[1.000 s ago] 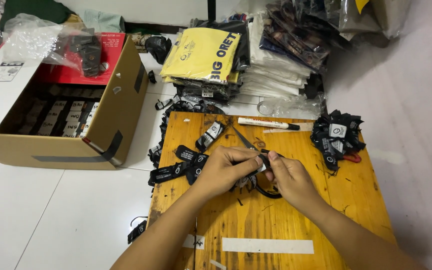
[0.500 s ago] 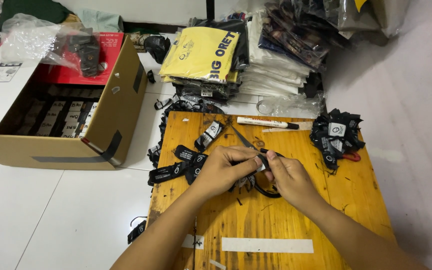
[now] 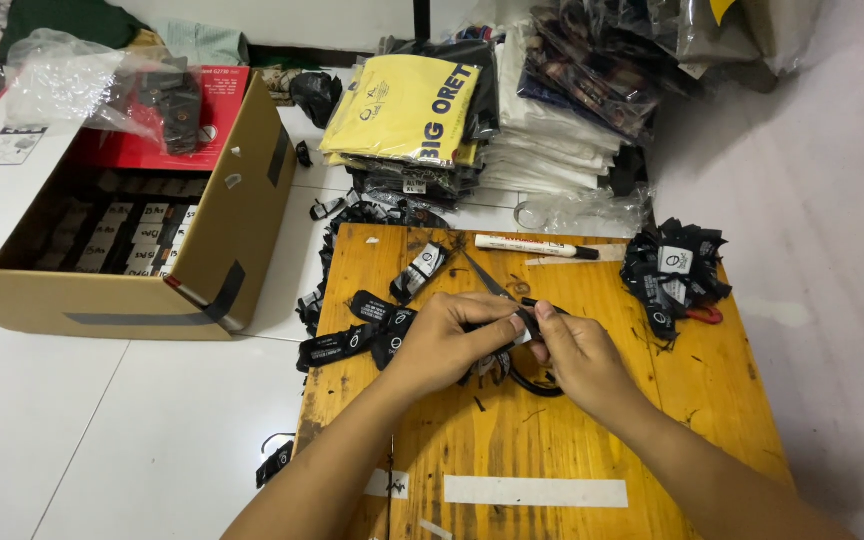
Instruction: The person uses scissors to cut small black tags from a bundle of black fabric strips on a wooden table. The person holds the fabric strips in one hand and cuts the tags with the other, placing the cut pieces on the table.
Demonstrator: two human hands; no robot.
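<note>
At the left of the frame an open cardboard box (image 3: 152, 250) sits on the white floor, its inside packed with rows of small black labelled items, and a crumpled clear plastic bag (image 3: 82, 85) lies over its top edge. Just right of it, at centre, stands the low wooden surface (image 3: 552, 440), with loose black woven labels (image 3: 362, 335) spread over its left part and spilling off that edge. Above the surface, at upper centre, lies a stack of folded garments (image 3: 412, 110) topped by a yellow one in plastic wrap. In the middle of the frame the left hand (image 3: 447, 345) has its grip closed, pinching a small black label strip (image 3: 524, 322) between thumb and fingers. The right hand (image 3: 577, 355) meets it from the right, its fingertips closed on the same strip, so the strip is held just above the centre of the surface between both hands. A white marker pen (image 3: 537, 247) lies along the far edge. At the right, a bundle of black labels (image 3: 674, 270) rests near the surface's upper right corner.
</note>
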